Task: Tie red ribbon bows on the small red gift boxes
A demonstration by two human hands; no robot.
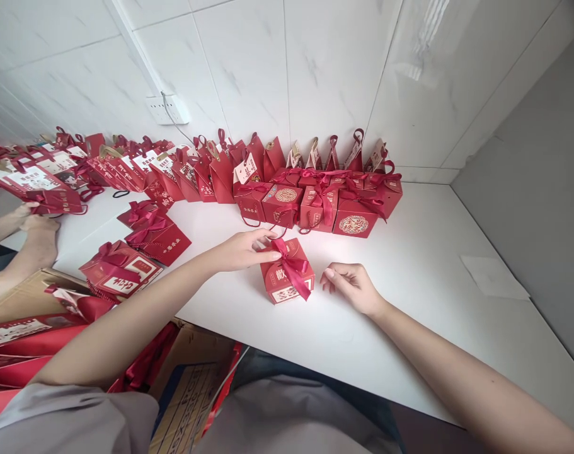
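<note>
A small red gift box (pixel 287 271) with a dark red ribbon bow (pixel 293 265) on top stands on the white table in front of me. My left hand (pixel 249 250) is at its upper left, thumb and fingers closed on the ribbon at the top. To the right of the box, a little apart from it, my right hand (pixel 350 285) hovers low over the table with its fingers curled in and nothing visible in them.
Rows of red boxes (pixel 357 214) and pointed bags (pixel 223 180) line the wall. Two ribboned boxes (pixel 121 268) (pixel 161 236) lie left, near a cardboard carton (pixel 187 391). Another person's hands (pixel 36 221) hold a red box at far left.
</note>
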